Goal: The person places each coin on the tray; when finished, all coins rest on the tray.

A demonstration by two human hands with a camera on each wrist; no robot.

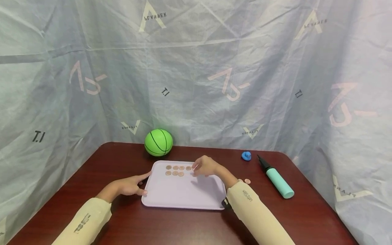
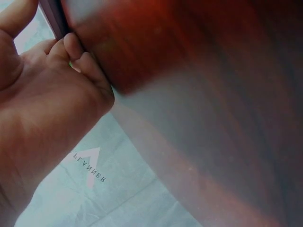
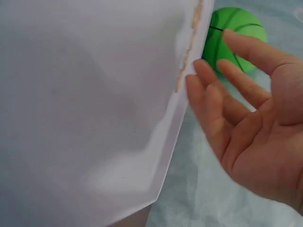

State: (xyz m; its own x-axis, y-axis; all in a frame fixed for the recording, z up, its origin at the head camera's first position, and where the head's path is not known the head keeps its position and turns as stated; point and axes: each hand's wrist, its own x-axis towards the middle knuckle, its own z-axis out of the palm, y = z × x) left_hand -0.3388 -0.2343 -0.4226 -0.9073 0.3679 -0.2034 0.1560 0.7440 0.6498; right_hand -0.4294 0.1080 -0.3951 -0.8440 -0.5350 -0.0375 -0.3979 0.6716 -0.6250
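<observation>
A pale lilac tray (image 1: 180, 194) lies flat on the dark red table. Near its far side are several copper-coloured coins (image 1: 175, 173) in two rows. My left hand (image 1: 130, 185) is at the tray's left edge, with thumb and index finger spread apart and touching the rim. In the left wrist view its other fingers bend inward. Over the tray, at the right end of the coin rows, my right hand (image 1: 206, 166) hovers with fingers loosely bent. The right wrist view shows those fingers (image 3: 206, 113) apart, with no coin seen between them.
A green ball (image 1: 158, 142) stands behind the tray. To the right are a small blue rubber duck (image 1: 246, 156) and a teal hand pump (image 1: 280, 182) with a black nozzle. More coins (image 1: 247, 181) lie on the table beside the right forearm. Grey printed cloth (image 1: 196, 112) surrounds the table.
</observation>
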